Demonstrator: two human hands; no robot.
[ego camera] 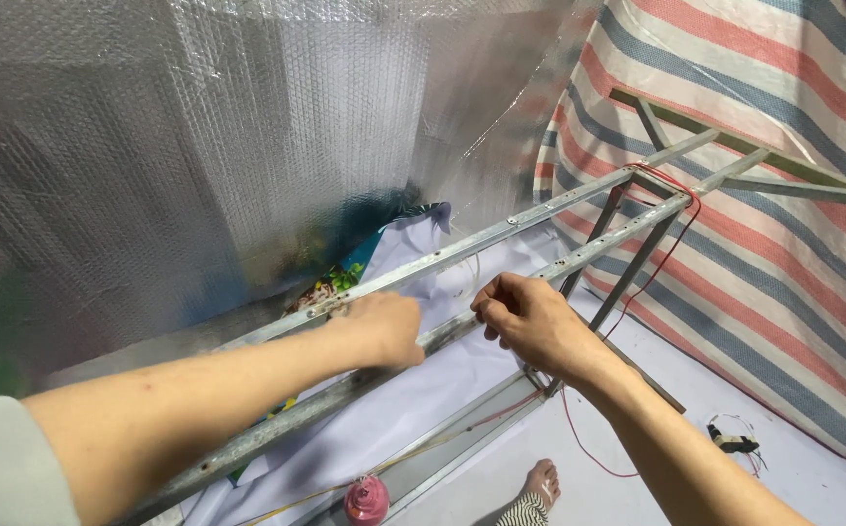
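A grey metal angle-iron frame (579, 255) with two parallel top rails runs diagonally across the view. My left hand (384, 326) rests between the rails, fingers curled against the near rail. My right hand (530, 317) is closed on the same rail just to the right, fingertips pinched at its edge. Whether a thin wire is in the fingers cannot be told. A red wire (671, 244) hangs from the frame's far end down to the floor.
Silver bubble-foil sheeting (199, 146) covers the left wall; a red, white and blue striped tarp (764, 195) covers the right. A pink spool (367, 499) lies on the white floor sheet, a bare foot (540, 484) beside it, and a small black clip (733, 443) at right.
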